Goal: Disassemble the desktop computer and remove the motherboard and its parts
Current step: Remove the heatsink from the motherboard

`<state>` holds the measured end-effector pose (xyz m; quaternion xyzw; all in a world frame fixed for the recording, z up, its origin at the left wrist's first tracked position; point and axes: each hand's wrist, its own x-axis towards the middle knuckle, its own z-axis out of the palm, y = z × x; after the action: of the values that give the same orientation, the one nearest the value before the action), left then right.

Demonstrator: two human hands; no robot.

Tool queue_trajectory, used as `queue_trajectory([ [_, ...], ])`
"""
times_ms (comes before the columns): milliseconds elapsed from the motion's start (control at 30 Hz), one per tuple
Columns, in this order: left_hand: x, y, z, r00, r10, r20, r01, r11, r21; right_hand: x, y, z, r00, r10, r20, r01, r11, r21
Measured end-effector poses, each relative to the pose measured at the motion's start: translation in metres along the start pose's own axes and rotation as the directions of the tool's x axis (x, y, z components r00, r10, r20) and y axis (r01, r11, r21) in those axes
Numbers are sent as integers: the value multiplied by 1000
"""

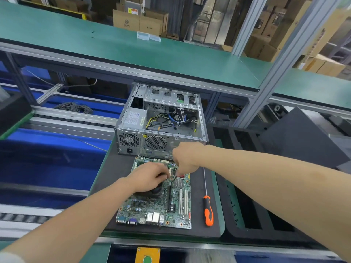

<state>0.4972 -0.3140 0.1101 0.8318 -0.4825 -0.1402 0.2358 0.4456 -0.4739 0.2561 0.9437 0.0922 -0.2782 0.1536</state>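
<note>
Two hands meet over the motherboard, which lies flat on the black mat just in front of the opened computer case, its port row turned toward you. Your left hand lies on the black cooler with the fingers curled down over it; whether they actually grip it cannot be told. Your right hand reaches in from the right, fingertips bunched and pointing down, pinching a thin dark piece at the board's middle – what that piece is stays too small to tell. Inside the case, loose yellow, black and blue cables lie on the floor, and the power supply sits in the left corner with a white label whose print is too fine to read. A yellow warning sticker shows on the rear panel, between the two fan grilles. To the right of the board, apart from it, an orange-and-black screwdriver lies on the mat, shaft pointing away from you. Beyond the green shelf, cardboard boxes carry a logo and a yellow tag – neither legible.
</note>
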Motion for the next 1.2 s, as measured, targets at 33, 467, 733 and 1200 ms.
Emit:
queue_trajectory([
  [33, -2, 1, -1, 1000, 18, 21, -18, 1000, 8, -1, -2, 4, 1000, -5, 5, 5, 999, 46],
  [467, -11, 3, 4, 982, 5, 191, 22, 990, -142, -8, -30, 12, 999, -24, -43, 29, 991, 134],
  [733, -11, -5, 11, 990, 5, 143, 13, 992, -128, -9, -33, 12, 997, -21, -68, 30, 992, 124],
  [1200, -22, 9, -5, 991, -34, 126, 81, 918, -389, -11, -57, 4, 993, -55, -107, 56, 998, 9],
])
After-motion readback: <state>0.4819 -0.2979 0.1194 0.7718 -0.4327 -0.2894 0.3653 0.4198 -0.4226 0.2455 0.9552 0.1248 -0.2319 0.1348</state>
